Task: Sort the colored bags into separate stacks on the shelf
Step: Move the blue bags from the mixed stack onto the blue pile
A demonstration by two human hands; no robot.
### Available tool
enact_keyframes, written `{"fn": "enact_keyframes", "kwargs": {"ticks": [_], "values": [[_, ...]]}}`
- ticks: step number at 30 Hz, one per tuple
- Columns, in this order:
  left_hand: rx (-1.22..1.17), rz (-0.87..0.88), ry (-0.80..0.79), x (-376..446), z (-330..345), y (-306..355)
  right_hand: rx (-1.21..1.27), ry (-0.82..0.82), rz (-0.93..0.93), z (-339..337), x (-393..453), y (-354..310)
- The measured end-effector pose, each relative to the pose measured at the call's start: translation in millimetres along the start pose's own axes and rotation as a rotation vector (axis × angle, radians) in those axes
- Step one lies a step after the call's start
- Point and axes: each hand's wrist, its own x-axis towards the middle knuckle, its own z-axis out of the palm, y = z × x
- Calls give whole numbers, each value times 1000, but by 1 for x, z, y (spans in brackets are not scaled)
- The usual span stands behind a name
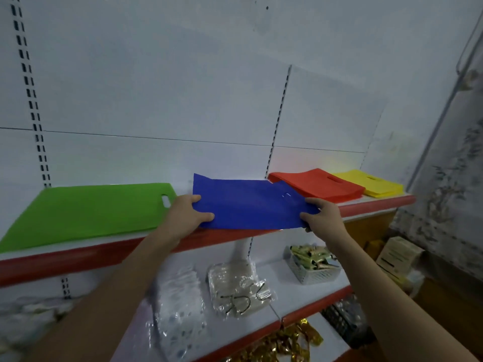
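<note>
A blue bag (248, 203) lies flat over the middle of the top shelf (78, 257), its near edge past the red shelf front. My left hand (187, 212) grips its left edge, thumb on top. My right hand (320, 215) pinches its right near corner. A green bag stack (91, 212) lies to the left, almost touching my left hand. To the right sit an orange-red stack (318, 185) and, furthest right, a yellow stack (371, 182). The blue bag's far right corner overlaps the orange-red stack.
The lower shelf holds clear plastic packets (180, 304), a wrapped packet with black hooks (240, 288) and a white basket of gold sachets (313, 262). Gold foil items (287, 340) lie below. Cartons (397, 254) stand at the right by a stained wall.
</note>
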Motion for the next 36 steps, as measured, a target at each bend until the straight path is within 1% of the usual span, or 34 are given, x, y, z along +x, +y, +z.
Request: {"fn": "enact_keyframes", "kwargs": {"ticks": [5,10,14,16,19,22,25,27,29,32,36], "values": [[213,-11,-13,46,19,10,-95,-49,-46,11,70,8],[333,-44,4,72,41,15,-202,-116,-93,13,120,21],[417,-127,22,78,63,23,-300,-203,-148,17,152,33],[456,-174,57,81,72,26,-340,-244,-173,21,170,39],[526,-237,110,81,81,32,-443,-299,-232,30,190,49],[570,-283,130,86,86,35,-582,-332,-309,34,198,56],[627,-294,145,84,90,38,-666,-324,-371,29,195,58],[623,-277,220,79,92,41,-615,-282,-441,26,194,56],[630,-247,278,71,93,45,-489,-281,-536,25,193,49],[670,-200,394,53,94,50,-283,-404,-586,30,179,27],[768,-156,559,12,84,57,-104,-594,-637,57,134,-3]]}}
